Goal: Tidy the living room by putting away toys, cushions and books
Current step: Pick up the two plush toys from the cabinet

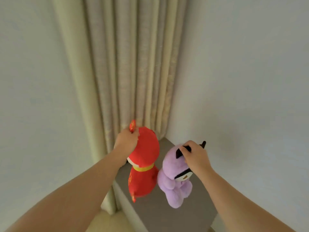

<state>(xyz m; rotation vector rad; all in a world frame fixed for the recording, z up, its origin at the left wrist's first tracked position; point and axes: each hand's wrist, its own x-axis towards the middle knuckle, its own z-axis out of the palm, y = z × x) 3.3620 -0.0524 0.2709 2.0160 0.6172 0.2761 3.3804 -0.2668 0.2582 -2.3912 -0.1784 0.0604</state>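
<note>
A red plush toy (145, 163) with a yellow collar hangs upright from my left hand (127, 139), which grips it at the top of its head. Right beside it, a purple plush toy (173, 183) with black ears hangs from my right hand (195, 156), whose fingers are closed on its head by one ear. Both toys are over a grey cabinet top (167, 213) in the corner; I cannot tell whether their feet touch it. The two toys nearly touch each other.
A beige curtain (130, 64) hangs in the corner behind the toys, down past the cabinet's left edge. White walls (242, 81) stand on both sides. The cabinet's front edge runs diagonally at lower left, with light floor (107, 221) beneath.
</note>
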